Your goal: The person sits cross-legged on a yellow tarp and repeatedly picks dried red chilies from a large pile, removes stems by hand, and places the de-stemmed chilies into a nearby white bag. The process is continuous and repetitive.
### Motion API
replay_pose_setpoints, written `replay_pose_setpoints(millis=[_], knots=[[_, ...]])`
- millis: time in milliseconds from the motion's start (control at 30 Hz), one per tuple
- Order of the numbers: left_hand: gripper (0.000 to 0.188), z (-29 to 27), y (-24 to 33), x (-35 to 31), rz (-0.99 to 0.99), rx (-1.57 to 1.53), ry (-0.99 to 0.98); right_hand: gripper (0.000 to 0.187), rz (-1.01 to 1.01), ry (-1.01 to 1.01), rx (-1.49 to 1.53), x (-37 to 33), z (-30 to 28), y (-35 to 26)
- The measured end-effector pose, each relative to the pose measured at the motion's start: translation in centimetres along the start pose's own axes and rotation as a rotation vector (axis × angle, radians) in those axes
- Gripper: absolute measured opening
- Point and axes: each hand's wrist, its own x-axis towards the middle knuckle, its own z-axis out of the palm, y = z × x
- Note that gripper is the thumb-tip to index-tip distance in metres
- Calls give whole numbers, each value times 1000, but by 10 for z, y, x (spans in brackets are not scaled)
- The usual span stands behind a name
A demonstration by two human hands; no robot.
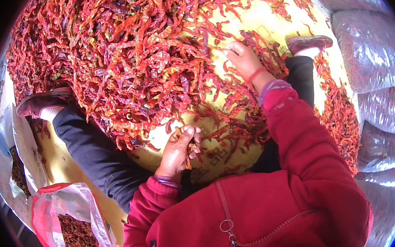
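Observation:
My left hand (179, 149) is closed around a few dried chili peppers (192, 148), whose wrinkled ends poke out between the fingers. It sits at the near edge of a large heap of red dried chilies (142, 72). Further right and farther off, my right hand (243, 60) hovers over the yellow sheet, its fingers curled and the thumb near the index finger. Whether a chili is pinched in those fingertips cannot be made out. Loose chilies (239, 125) lie scattered between my two hands.
My legs stretch out on both sides of the heap over a yellow sheet (263, 20). Bottom left stands an open red-and-white sack (40, 215) holding darker chilies, with another white sack (5, 162) behind it. Filled clear plastic bags (372, 44) line the right side, beside more chilies (339, 121).

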Motion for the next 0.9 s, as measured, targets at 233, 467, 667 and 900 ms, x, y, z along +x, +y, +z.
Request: replay_pose_setpoints(millis=[233,467,667,900], knots=[[28,6,-7,-4,47,220,-33,6,156,-335,373,-113,9,-60],[15,3,-13,-4,63,201,71,14,18,-491,235,-162,57,-64],[9,0,-10,-2,28,36,123,18,-397,-129,-336,-109,28,-56],[9,-2,-10,-1,11,-20,37,14,-278,-460,-658,-118,-21,-9]])
